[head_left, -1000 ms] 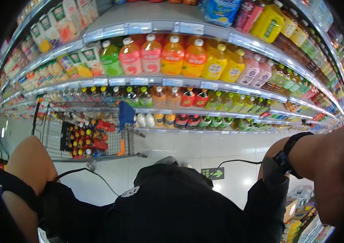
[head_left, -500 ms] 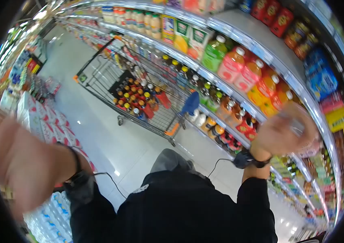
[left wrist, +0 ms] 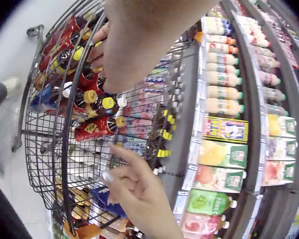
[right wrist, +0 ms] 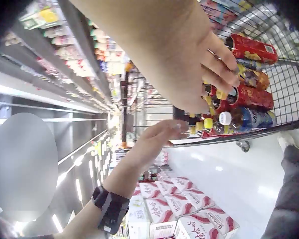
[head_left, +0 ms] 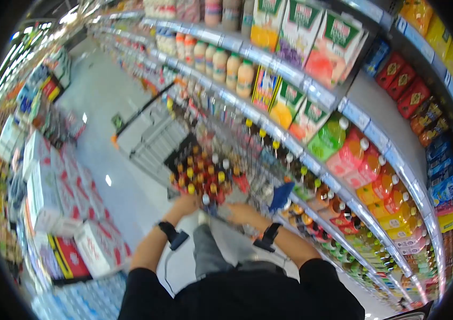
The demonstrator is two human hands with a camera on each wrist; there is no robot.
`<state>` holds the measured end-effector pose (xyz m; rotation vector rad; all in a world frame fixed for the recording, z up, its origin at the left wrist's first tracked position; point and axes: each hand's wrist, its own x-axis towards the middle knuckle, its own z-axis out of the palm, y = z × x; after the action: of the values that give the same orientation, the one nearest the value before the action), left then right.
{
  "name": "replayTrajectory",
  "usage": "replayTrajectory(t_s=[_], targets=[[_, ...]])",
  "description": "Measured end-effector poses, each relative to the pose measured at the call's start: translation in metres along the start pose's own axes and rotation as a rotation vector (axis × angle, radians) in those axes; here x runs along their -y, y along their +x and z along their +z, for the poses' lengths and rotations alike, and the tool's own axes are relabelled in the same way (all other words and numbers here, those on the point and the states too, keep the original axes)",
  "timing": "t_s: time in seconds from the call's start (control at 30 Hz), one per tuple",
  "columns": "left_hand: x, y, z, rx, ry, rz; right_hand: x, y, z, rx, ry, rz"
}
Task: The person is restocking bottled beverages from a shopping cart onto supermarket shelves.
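Observation:
A wire shopping cart holds several dark bottles with yellow and white caps. At its near side, my left hand is beside the bottle caps; in the left wrist view its fingers reach over the rim, loosely bent. My right hand is to the right of the bottles. Seen by the left wrist camera, my right hand has its index finger extended and the others bent, near a red pack. Neither hand visibly grips anything; some fingertips overlap the bottles, and contact is unclear.
Shelves of juice bottles and cartons run along the right. Stacked white and red boxes stand left of the cart, with shrink-wrapped bottles nearer. A blue cloth-like item hangs at the cart's right end.
The view has turned toward the cart and aisle. Both hands, raised and apart half a second ago, have come down and together over the cart's near side.

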<state>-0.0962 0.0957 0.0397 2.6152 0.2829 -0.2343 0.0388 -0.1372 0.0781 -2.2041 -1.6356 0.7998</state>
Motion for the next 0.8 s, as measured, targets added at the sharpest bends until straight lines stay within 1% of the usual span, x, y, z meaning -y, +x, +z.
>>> replayTrajectory(t_s=[0.03, 0.07, 0.1, 0.13, 0.17, 0.2, 0.23, 0.27, 0.3, 0.33, 0.37, 0.4, 0.43, 0.47, 0.5, 0.53, 0.57, 0.6, 0.7, 0.8], targets=[[0.017, 0.02, 0.015, -0.005, 0.134, 0.104, -0.008, 0.027, 0.011, 0.021, 0.048, 0.057], [0.043, 0.046, 0.04, 0.069, 0.14, 0.06, -0.007, 0.05, 0.018, -0.032, 0.04, 0.143], [0.068, 0.07, 0.065, 0.144, 0.15, 0.016, -0.011, 0.073, 0.031, -0.092, -0.023, 0.17], [0.037, 0.067, 0.022, 0.197, 0.105, -0.036, -0.02, 0.094, 0.044, -0.156, -0.005, 0.15], [0.059, 0.085, 0.045, 0.189, 0.092, 0.04, -0.029, 0.114, 0.057, -0.189, -0.113, 0.146], [0.052, 0.087, 0.031, 0.238, 0.059, 0.032, -0.043, 0.138, 0.074, -0.186, -0.146, 0.136], [0.071, 0.104, 0.057, 0.349, 0.049, 0.015, -0.074, 0.163, 0.119, -0.324, -0.194, 0.102], [0.097, 0.116, 0.089, 0.475, -0.023, 0.069, -0.059, 0.165, 0.099, -0.2, -0.2, 0.186], [0.12, 0.127, 0.117, 0.605, -0.102, 0.113, -0.041, 0.17, 0.071, 0.035, -0.102, 0.323], [0.126, 0.138, 0.126, 0.791, -0.284, -0.1, -0.022, 0.173, 0.039, 0.132, 0.084, 0.393], [0.114, 0.141, 0.108, 0.882, -0.264, -0.165, -0.028, 0.183, 0.048, 0.102, 0.051, 0.368], [0.084, 0.137, 0.067, 0.971, -0.249, -0.229, -0.036, 0.188, 0.056, 0.082, 0.011, 0.347], [0.114, 0.151, 0.117, 0.977, -0.231, -0.067, -0.042, 0.188, 0.054, 0.118, 0.014, 0.353], [0.112, 0.152, 0.12, 0.925, -0.289, -0.1, -0.04, 0.187, 0.054, 0.157, 0.024, 0.356], [0.111, 0.146, 0.118, 0.871, -0.342, -0.136, -0.037, 0.188, 0.054, 0.19, 0.036, 0.353], [0.112, 0.142, 0.116, 0.811, -0.39, -0.169, -0.033, 0.186, 0.053, 0.183, 0.028, 0.367], [0.094, 0.144, 0.092, 0.889, -0.244, -0.173, -0.029, 0.183, 0.05, 0.175, 0.018, 0.379], [0.085, 0.146, 0.084, 0.937, -0.194, -0.159, -0.027, 0.181, 0.047, 0.168, 0.008, 0.39], [0.077, 0.15, 0.083, 0.952, -0.209, -0.118, -0.037, 0.186, 0.062, 0.114, 0.049, 0.397], [0.074, 0.149, 0.078, 0.923, -0.242, -0.09, -0.036, 0.176, 0.06, 0.069, 0.097, 0.409]])
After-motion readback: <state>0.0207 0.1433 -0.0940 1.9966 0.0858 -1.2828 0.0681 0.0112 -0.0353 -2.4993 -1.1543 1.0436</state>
